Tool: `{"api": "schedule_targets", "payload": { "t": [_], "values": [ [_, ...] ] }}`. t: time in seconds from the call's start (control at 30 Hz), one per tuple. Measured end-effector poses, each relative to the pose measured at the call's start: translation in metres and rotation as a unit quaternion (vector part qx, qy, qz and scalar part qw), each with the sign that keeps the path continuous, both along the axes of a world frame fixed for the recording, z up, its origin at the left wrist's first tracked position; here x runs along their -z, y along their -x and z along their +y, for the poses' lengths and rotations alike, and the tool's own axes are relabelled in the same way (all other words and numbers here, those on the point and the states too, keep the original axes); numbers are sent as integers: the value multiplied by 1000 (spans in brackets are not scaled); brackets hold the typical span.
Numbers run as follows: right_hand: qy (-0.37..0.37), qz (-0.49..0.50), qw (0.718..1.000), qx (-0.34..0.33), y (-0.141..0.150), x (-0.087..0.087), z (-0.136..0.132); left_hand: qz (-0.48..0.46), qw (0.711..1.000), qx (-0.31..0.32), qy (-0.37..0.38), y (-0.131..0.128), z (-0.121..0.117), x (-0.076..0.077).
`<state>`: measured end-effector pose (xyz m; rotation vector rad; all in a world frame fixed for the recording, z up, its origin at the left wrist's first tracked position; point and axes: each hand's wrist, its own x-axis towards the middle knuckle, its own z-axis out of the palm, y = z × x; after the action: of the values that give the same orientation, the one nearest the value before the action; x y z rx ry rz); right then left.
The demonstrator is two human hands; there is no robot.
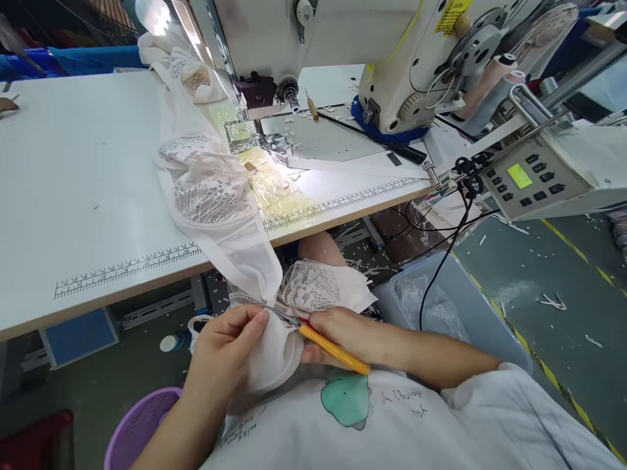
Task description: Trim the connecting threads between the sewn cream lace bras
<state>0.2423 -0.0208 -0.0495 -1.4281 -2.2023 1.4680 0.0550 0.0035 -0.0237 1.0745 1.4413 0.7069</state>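
My left hand (228, 349) is closed, with thumb and forefinger pinching the edge of a white lace bra (210, 186). The bra runs from the table down over its front edge into my lap. My right hand (343, 333) is closed around a pair of scissors (289, 318), whose metal blades point left at the fabric by my left fingertips. A bit of red shows at the grip, and a long orange handle (336, 349) slants out below my right hand; how it joins the blades is hidden. Another lace cup (313, 287) lies just beyond my hands.
A sewing machine (323, 39) stands on the white table (88, 176), with a black-handled tool (396, 149) and fabric scraps beside its needle area. A control panel (533, 173) juts out at right, above a grey bin (470, 300). A purple basket (142, 424) stands low at left.
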Motion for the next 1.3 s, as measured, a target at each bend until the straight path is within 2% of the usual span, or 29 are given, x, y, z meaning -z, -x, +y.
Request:
{"api": "schedule_targets", "payload": {
  "t": [0.13,0.2,0.3,0.37,0.43,0.53,0.6,0.67,0.77,0.83,0.9,0.97,1.03,1.17,1.3],
  "values": [
    [-10,36,997,69,-11,8,1,46,996,40,-69,5,-2,0],
    [-51,70,989,121,-20,4,5,80,986,85,-121,8,-4,2],
    [-145,152,961,181,-27,-10,13,101,967,147,-181,11,-9,7],
    [-171,192,950,176,-24,-20,16,103,958,175,-202,10,-12,10],
    [-149,215,953,153,-17,-26,18,110,950,202,-213,7,-13,11],
    [-88,231,960,130,-4,-26,18,123,941,227,-221,2,-12,11],
    [-88,228,960,134,0,-22,18,140,930,242,-238,0,-9,11],
    [-138,223,954,142,-3,-19,19,178,903,270,-281,2,-5,12],
    [-235,192,938,168,-17,-17,21,284,821,318,-380,15,1,13],
    [-257,161,930,205,-31,-17,21,361,766,339,-410,28,5,13],
    [-255,140,924,247,-43,-16,19,400,737,357,-411,40,9,11],
    [-252,134,917,279,-54,-13,17,407,729,373,-404,48,12,9],
    [-249,130,914,294,-61,-11,14,400,733,375,-403,52,14,7],
    [-259,61,916,301,-69,-9,12,367,748,357,-422,51,14,9],
    [-289,17,905,311,-72,-11,13,349,752,377,-414,50,13,13]
  ]
}}
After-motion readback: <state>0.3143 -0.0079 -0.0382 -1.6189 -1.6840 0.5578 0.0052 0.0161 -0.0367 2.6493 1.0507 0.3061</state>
